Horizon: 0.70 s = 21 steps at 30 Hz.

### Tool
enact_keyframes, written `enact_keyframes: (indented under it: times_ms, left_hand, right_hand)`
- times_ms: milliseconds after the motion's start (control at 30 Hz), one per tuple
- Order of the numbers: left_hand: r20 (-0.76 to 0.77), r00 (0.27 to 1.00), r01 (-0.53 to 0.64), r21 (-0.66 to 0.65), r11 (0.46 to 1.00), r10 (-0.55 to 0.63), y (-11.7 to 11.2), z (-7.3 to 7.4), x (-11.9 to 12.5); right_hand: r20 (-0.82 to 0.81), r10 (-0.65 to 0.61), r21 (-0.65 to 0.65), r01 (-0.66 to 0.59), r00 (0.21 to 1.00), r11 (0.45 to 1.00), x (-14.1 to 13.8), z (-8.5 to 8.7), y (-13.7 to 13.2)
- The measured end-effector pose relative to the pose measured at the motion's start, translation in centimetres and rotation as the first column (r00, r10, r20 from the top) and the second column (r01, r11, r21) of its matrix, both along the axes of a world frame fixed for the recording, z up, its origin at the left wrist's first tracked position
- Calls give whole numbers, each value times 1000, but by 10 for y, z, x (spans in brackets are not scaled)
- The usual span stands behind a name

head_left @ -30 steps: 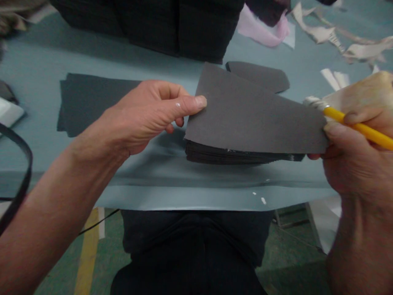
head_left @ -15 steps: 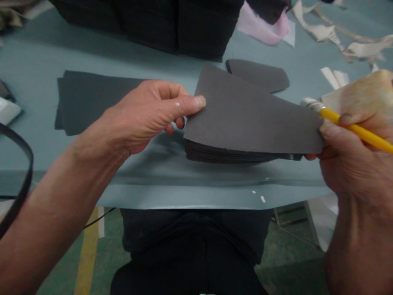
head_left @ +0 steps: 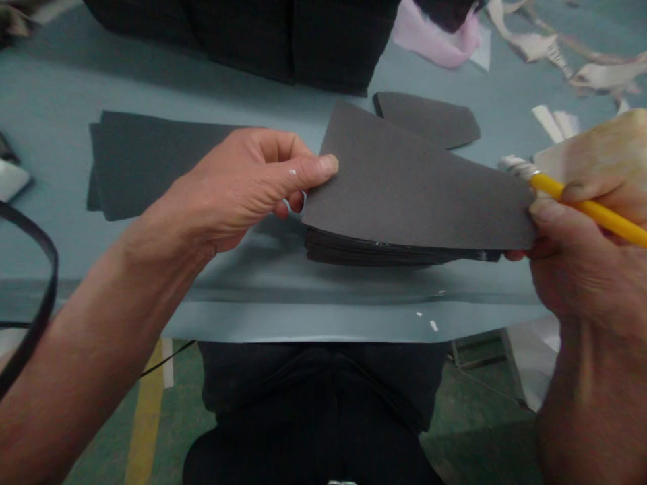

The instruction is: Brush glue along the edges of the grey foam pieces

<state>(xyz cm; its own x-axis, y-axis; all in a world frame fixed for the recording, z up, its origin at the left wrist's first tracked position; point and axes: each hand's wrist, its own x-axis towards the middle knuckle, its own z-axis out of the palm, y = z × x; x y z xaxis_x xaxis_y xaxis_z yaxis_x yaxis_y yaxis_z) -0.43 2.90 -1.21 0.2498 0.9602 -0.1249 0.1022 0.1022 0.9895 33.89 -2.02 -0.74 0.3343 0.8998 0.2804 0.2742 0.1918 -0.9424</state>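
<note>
A dark grey sheet [head_left: 419, 182] with tapering sides is stretched between my two hands, above a stack of similar dark pieces [head_left: 374, 254]. My left hand [head_left: 263, 168] pinches its left edge, thumb on top. My right hand [head_left: 581, 236] grips the right end between thumb and fingers. That same hand also carries a yellow-handled brush [head_left: 601, 210] with a whitish tip, pointing left. Behind my left hand lie overlapping dark rectangular sheets [head_left: 151, 162]. Just beyond the held sheet rests another small stack of dark pieces [head_left: 429, 121].
Large black stacks [head_left: 242, 40] stand at the back of the blue-green table [head_left: 283, 316]. Pink material [head_left: 439, 40] and pale scrap strips [head_left: 601, 74] lie at the back right. A stained pale object [head_left: 601, 148] is beside my right hand. A black cord [head_left: 48, 269] curves at the left.
The view has shifted slightly. Both hands keep the same hold on the grey sheet, and the brush stays in my right hand.
</note>
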Motion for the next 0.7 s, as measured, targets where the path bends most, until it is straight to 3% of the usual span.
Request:
enact_keyframes:
  times_ms: [700]
  left_hand:
    - [60,997,-47,-32,998,49,-2,2,7]
  right_hand:
    - [0,-17,9,17,1000,1000,0,-2,1]
